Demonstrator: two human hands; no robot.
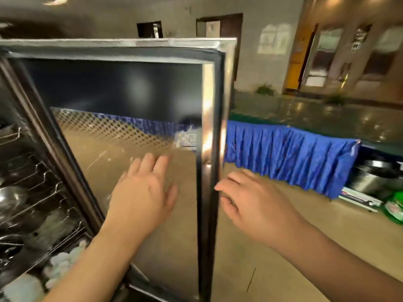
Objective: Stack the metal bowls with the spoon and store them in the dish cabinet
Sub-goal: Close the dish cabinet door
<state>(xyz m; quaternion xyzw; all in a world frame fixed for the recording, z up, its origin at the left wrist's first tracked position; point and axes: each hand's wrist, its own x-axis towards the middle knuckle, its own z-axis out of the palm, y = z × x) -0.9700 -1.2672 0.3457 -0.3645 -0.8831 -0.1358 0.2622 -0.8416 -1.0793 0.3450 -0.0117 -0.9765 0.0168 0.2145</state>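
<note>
The dish cabinet's glass door (122,88) stands swung out in front of me, its metal edge (210,131) facing me. My left hand (144,192) lies flat with spread fingers on the inner side of the glass. My right hand (250,199) is beside the door's free edge, fingers loosely curled and fingertips touching the frame; it holds nothing. Inside the cabinet at the left, a metal bowl (9,199) rests on the wire rack (43,192). No spoon shows clearly.
A table with a blue pleated skirt (290,155) and a glossy green top (327,118) stands to the right. Metal pots (370,175) and a green packet (394,205) sit under it. White and pale items (61,264) lie on the cabinet's lower shelf. Tan floor lies below.
</note>
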